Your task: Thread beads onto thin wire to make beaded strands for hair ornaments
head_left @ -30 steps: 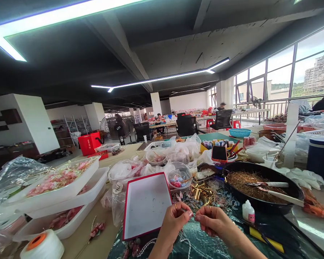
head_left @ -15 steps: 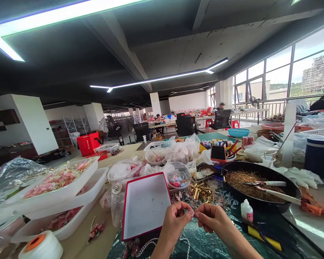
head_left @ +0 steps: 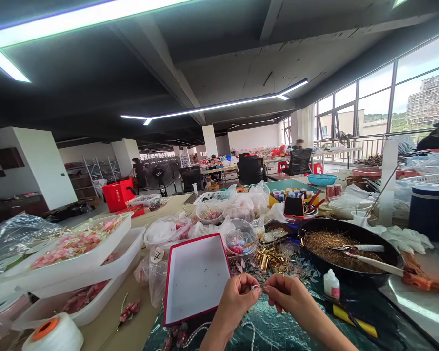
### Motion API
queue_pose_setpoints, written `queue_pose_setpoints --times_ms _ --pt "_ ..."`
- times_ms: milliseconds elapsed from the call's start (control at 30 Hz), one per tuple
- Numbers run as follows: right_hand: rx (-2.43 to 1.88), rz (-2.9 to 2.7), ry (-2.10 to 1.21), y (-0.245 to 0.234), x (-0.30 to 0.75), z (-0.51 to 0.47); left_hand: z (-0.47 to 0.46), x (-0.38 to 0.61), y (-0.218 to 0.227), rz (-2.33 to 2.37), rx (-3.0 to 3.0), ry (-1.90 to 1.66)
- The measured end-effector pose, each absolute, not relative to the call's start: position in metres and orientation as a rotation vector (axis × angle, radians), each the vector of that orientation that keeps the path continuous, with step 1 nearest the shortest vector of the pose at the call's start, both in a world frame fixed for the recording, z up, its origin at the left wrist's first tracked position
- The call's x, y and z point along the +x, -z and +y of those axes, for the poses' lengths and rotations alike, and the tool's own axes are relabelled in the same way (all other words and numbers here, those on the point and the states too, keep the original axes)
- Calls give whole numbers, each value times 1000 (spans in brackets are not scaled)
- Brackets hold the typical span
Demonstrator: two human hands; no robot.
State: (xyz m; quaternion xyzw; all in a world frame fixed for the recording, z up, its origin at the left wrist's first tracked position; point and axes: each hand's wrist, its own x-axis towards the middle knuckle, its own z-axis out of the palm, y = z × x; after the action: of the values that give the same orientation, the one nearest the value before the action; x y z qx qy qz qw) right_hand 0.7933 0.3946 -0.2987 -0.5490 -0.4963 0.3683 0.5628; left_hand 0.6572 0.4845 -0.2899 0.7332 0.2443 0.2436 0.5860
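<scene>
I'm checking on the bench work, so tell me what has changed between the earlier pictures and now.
A person in the background has moved leftward past the standing fan. The left hand and right hand took up and let go of nothing visible; their fingertips stay pinched around a small shiny piece. The red-rimmed white tray and black pan stayed put, with only a slight shift of view.

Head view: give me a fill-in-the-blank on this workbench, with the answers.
The left hand and right hand pinch a small piece between them, beside a tray with a ____ rim. The spool of white thread has a core coloured ____. The wide pan holding brown strands is ____. The small white bottle carries a ____ label.

Missing words: red; orange; black; pink.
</scene>
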Motion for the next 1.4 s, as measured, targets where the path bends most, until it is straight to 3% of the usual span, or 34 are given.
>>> queue_pose_setpoints --times_ms 800,1400 --pt "-1350 -1152 -817 312 805 400 489 643 283 538 1887 -386" --pt "-1188 -1119 -907 319 809 401 488 651 278 554 1387 -463"
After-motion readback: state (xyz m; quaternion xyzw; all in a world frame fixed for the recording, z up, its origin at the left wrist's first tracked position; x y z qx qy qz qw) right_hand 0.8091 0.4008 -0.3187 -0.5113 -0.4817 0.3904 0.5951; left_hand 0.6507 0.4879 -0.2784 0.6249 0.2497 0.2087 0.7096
